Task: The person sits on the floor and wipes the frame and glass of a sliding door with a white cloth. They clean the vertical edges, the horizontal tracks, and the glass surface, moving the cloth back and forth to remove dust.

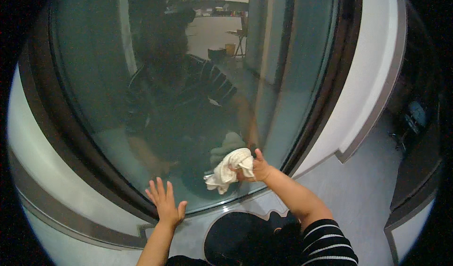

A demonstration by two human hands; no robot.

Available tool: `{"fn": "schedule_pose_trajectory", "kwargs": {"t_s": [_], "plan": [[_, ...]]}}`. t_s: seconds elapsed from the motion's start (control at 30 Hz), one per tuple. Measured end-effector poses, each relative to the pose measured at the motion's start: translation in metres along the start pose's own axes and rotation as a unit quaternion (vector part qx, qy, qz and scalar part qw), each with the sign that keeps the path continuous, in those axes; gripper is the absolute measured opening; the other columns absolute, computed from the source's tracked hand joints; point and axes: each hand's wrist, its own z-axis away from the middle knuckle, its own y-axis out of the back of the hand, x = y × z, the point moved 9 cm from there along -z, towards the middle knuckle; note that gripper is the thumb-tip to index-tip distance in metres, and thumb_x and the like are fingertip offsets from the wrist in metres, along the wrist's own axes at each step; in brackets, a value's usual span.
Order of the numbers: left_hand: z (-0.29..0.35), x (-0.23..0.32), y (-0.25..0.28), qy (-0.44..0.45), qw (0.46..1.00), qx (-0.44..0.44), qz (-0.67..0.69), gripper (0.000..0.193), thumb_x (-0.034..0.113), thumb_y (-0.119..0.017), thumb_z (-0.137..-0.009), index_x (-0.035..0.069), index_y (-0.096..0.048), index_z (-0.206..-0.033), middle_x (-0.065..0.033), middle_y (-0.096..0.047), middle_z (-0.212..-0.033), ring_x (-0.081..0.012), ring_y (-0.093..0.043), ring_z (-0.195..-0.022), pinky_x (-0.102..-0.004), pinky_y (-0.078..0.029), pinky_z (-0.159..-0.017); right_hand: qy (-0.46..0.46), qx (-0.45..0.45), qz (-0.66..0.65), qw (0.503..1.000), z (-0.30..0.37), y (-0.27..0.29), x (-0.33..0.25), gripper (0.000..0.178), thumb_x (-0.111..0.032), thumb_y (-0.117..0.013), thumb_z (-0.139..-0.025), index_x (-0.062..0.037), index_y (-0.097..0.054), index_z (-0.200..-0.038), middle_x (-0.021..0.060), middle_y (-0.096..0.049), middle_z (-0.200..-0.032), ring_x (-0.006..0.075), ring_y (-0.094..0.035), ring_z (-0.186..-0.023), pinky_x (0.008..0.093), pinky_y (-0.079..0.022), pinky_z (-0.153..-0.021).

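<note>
A crumpled white cloth (231,168) lies against the lower part of a large glass pane (184,129), with its reflection just above it. My right hand (256,168) is closed around the cloth, thumb up; some of the fingers are hidden behind it. Lower and to the left, my left hand (165,202) is spread and holds nothing. It is over the lower left stretch of the pane's dark frame (115,190); whether it touches the frame, I cannot tell.
White walls (368,72) flank the glass, with grey-brown skirting (80,233) along their foot. Pale floor (330,190) runs below and to the right. A dark mat-like shape (231,233) is in front of me. Dark furniture (420,181) stands at far right. The pane reflects a room.
</note>
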Motion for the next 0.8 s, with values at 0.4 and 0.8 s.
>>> {"fn": "schedule_pose_trajectory", "kwargs": {"t_s": [0.4, 0.8], "plan": [[0.009, -0.012, 0.009, -0.015, 1.0, -0.011, -0.023, 0.074, 0.05, -0.043, -0.092, 0.003, -0.026, -0.146, -0.0274, -0.01, -0.154, -0.0522, -0.003, -0.14, -0.0667, 0.0, -0.107, -0.392, 0.314, 0.139, 0.853, -0.102, 0.218, 0.336, 0.046, -0.029, -0.052, -0.089, -0.0002, -0.051, -0.125, 0.0213, -0.048, -0.121, 0.0412, -0.044, -0.113, 0.0511, -0.028, -0.101], [0.018, -0.013, -0.009, 0.005, 0.998, -0.068, 0.004, 0.076, 0.045, -0.057, -0.085, -0.003, -0.033, -0.139, -0.0283, -0.013, -0.152, -0.053, -0.002, -0.139, -0.0683, 0.003, -0.106, -0.379, 0.203, 0.019, 0.902, 0.002, 0.072, 0.098, 0.063, -0.041, -0.065, -0.081, -0.0209, -0.043, -0.136, 0.0219, -0.029, -0.146, 0.0486, -0.018, -0.136, 0.0665, -0.012, -0.107]]}}
